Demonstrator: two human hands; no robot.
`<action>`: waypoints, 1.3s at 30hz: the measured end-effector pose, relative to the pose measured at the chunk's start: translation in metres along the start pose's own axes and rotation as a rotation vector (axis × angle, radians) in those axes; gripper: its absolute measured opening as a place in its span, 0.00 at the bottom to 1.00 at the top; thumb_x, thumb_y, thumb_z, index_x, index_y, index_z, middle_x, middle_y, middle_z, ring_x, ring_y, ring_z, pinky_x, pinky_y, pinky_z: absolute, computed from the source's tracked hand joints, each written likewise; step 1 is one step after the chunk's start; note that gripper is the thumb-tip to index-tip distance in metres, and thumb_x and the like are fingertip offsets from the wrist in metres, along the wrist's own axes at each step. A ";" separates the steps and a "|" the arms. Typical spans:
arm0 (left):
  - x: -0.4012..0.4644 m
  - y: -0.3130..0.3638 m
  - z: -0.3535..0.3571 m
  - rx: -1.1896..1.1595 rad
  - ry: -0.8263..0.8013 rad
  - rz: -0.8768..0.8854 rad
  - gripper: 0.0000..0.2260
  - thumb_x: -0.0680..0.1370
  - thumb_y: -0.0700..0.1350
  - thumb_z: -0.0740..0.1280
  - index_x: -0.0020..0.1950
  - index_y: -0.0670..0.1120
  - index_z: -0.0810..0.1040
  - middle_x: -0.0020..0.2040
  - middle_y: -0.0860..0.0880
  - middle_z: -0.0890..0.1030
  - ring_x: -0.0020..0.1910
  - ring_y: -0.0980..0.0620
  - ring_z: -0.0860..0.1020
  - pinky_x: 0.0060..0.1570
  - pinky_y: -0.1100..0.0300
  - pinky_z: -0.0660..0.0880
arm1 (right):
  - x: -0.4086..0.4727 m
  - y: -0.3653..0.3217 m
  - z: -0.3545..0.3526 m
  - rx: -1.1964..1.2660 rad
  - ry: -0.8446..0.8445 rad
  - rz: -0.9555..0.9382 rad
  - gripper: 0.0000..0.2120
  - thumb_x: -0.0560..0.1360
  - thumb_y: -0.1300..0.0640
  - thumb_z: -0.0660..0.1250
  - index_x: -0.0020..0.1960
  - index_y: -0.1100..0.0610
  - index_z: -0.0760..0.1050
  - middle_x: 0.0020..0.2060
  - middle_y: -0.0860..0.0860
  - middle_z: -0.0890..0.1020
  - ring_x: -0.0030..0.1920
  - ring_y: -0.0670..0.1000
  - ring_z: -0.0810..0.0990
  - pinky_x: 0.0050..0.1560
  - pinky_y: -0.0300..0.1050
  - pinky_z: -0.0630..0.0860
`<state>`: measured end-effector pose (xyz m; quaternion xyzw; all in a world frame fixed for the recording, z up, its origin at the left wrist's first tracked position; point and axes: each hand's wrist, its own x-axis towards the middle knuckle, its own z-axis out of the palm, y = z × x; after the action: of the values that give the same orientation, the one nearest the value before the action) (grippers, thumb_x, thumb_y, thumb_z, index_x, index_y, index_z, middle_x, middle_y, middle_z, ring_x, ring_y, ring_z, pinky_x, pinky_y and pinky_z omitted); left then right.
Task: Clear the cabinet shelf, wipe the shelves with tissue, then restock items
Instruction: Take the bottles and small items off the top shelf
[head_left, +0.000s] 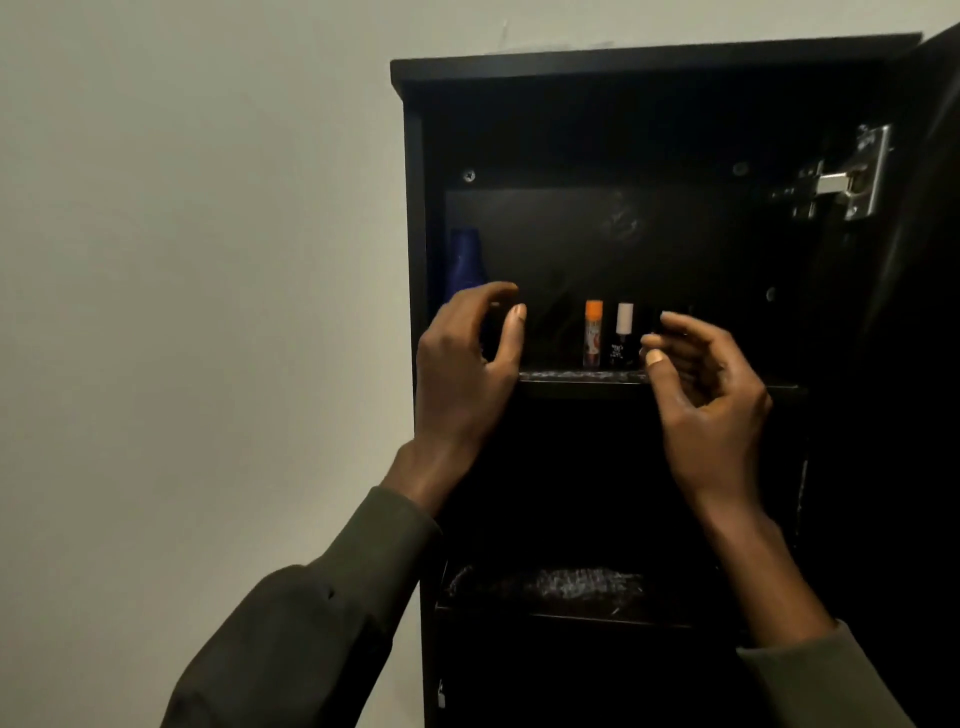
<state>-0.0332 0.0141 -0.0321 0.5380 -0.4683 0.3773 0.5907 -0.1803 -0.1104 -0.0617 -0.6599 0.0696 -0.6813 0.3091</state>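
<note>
On the upper shelf (582, 378) of a dark wall cabinet (649, 62), whose door stands open at the right, three items are seen upright: a blue bottle (466, 260) at the far left, and near the middle an orange-capped tube (593, 332) just beside a white-capped small bottle (622, 332) — the two close together, whether touching cannot be told. The left hand (467, 364) is raised before the shelf's left part, fingers loosely curved and spread, nothing held. The right hand (706, 384) is raised at the right, fingers loosely curled with the thumb near the fingertips — nothing visibly gripped. A metal hinge (841, 176) is seen at upper right. Lower down, a second shelf (561, 613) carries pale smears.
</note>
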 end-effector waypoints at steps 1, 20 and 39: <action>0.010 0.001 0.001 0.036 -0.010 -0.016 0.14 0.79 0.44 0.70 0.64 0.44 0.79 0.60 0.47 0.82 0.58 0.56 0.79 0.61 0.68 0.75 | 0.009 -0.003 0.000 -0.007 0.008 -0.001 0.16 0.77 0.62 0.68 0.64 0.55 0.76 0.51 0.46 0.83 0.53 0.40 0.82 0.52 0.33 0.77; 0.078 0.000 0.022 0.569 -0.275 -0.180 0.34 0.79 0.40 0.67 0.80 0.38 0.53 0.73 0.35 0.65 0.70 0.37 0.68 0.68 0.50 0.69 | 0.095 -0.007 0.045 -0.766 -0.388 0.130 0.14 0.73 0.48 0.71 0.56 0.52 0.78 0.49 0.53 0.82 0.51 0.54 0.81 0.50 0.53 0.80; 0.068 -0.011 0.020 0.436 -0.309 -0.171 0.34 0.79 0.37 0.68 0.80 0.48 0.55 0.66 0.37 0.72 0.62 0.39 0.76 0.58 0.50 0.77 | 0.084 -0.010 0.047 -0.667 -0.340 0.041 0.12 0.70 0.45 0.74 0.51 0.48 0.81 0.43 0.46 0.83 0.46 0.48 0.80 0.41 0.44 0.77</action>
<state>-0.0068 -0.0112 0.0297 0.7411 -0.4133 0.3315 0.4124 -0.1338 -0.1308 0.0210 -0.8265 0.2488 -0.4954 0.0978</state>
